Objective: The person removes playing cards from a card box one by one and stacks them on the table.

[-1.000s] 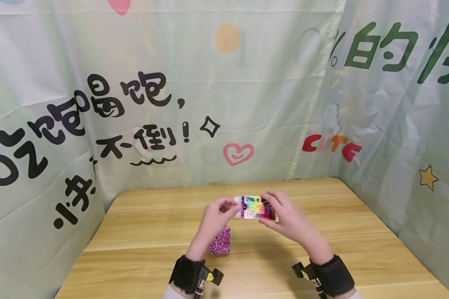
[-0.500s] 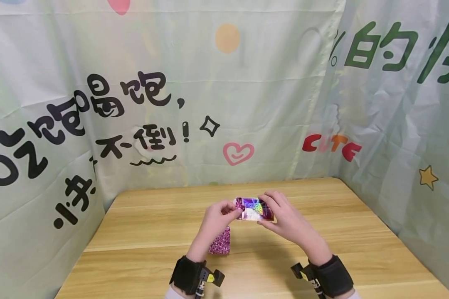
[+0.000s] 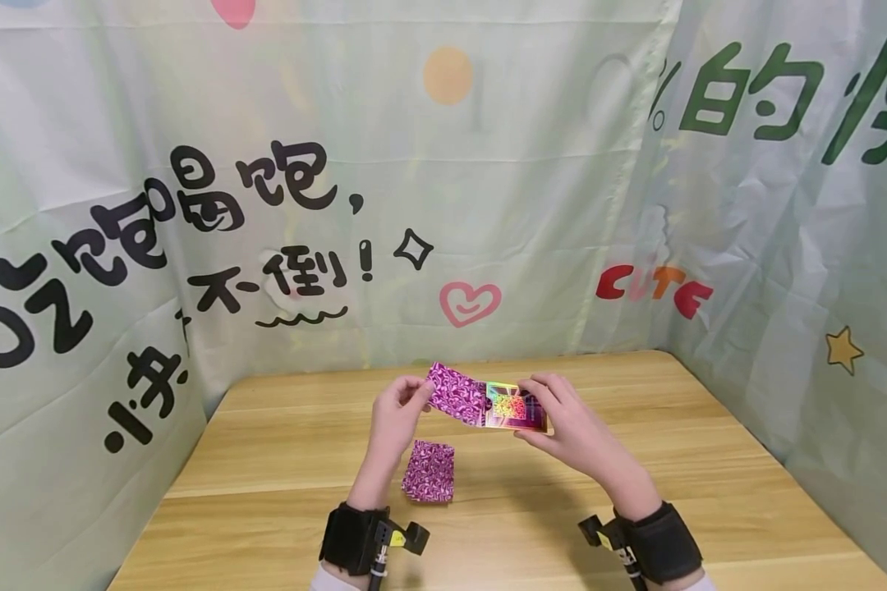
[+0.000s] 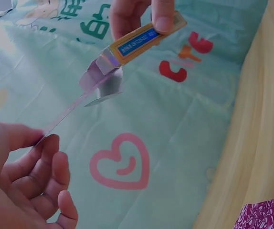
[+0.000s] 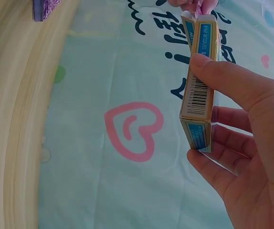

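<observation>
My left hand [image 3: 395, 410] pinches a purple-patterned playing card [image 3: 454, 394] between thumb and fingertips at its far left end. In the left wrist view the card [image 4: 66, 115] shows nearly edge-on, and its other end meets the open flaps [image 4: 96, 78] of a small card box. That shiny, rainbow-reflecting card box [image 3: 508, 406] is held up above the table by my right hand [image 3: 572, 427]. The right wrist view shows the thumb on the box's barcode side [image 5: 197, 98] and the other fingers behind and under it.
A deck of purple-patterned cards [image 3: 430, 472] lies on the wooden table [image 3: 303, 460], below and between the hands. Printed cloth curtains [image 3: 547, 205] stand behind the table and along both sides.
My left hand has moved left from the box's mouth, drawing the purple card out to that side. The right hand keeps the box nearly in place. More of the deck on the table shows.
</observation>
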Available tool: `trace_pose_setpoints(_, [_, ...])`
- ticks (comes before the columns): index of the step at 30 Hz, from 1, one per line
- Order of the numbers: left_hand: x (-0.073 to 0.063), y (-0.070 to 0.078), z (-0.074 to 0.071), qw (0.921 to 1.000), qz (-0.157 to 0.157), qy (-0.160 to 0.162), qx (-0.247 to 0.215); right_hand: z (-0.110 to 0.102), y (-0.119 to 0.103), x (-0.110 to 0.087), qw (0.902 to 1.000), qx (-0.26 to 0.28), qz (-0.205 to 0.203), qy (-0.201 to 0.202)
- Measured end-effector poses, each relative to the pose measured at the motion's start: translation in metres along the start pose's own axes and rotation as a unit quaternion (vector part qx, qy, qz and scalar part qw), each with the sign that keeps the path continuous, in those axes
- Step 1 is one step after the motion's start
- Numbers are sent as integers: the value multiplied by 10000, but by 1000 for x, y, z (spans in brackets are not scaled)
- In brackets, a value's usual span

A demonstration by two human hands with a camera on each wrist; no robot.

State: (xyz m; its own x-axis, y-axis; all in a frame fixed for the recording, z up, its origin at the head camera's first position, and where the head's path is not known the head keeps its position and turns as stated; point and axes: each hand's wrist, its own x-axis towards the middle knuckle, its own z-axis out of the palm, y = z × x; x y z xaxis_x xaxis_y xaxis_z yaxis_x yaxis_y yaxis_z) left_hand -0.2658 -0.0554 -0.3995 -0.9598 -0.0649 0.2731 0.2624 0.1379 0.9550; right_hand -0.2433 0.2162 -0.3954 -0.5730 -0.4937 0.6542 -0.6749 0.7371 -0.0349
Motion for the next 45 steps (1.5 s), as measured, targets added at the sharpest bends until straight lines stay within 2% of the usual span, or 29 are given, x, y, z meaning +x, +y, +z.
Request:
trace_pose_setpoints(4, [3, 1, -3, 9981, -126, 449, -402, 0, 1, 0, 10000, 33, 57, -54])
trace_pose_setpoints(7, [5, -1, -6, 9972, -253, 590, -372, -1, 2, -1, 9999, 30, 97, -30])
trace_pose_setpoints(10, [7, -9, -9, 9977, -483, 474, 3, -1, 2, -2, 9999, 15, 106, 15])
trace_pose_setpoints(13, [9, -23, -9, 9940, -748, 100, 797, -1, 2, -2, 9999, -6, 101, 20])
trace_pose_setpoints(15, [9, -34, -8, 9860, -827, -242, 1431, -1, 2, -3, 9999, -17, 112, -10])
trace_pose_setpoints(18, [7, -48, -5, 9708, -839, -678, 2141, -1, 2, -3, 9999, -21, 137, -54])
trace_pose_setpoints(21, [4, -60, -1, 9587, -798, -858, 2593, -1, 2, -3, 9999, -26, 146, -46])
trace_pose_setpoints(24, [0, -68, 1, 9522, -869, -847, 2803, -1, 1, -2, 9999, -16, 132, 12])
trace_pose_setpoints(27, [-2, -75, 3, 9446, -999, -689, 3051, -2, 1, -2, 9999, -9, 142, 44])
trace_pose_setpoints(32, [-3, -79, 5, 9158, -1222, -446, 3799, -3, 0, -1, 9998, -24, 174, 8])
trace_pose_setpoints(34, [-4, -80, 6, 9089, -1221, -401, 3966, -4, 0, -1, 9998, -29, 180, -28])
trace_pose_setpoints(39, [-4, -76, 7, 9096, -1129, -317, 3985, -4, -1, 0, 9997, -9, 222, -135])
trace_pose_setpoints(42, [-3, -67, 7, 9175, -1003, -254, 3839, -4, -1, 0, 9997, 5, 214, -143])
trace_pose_setpoints(45, [-2, -53, 7, 9303, -789, -269, 3571, -4, 0, 0, 9998, 10, 169, -105])
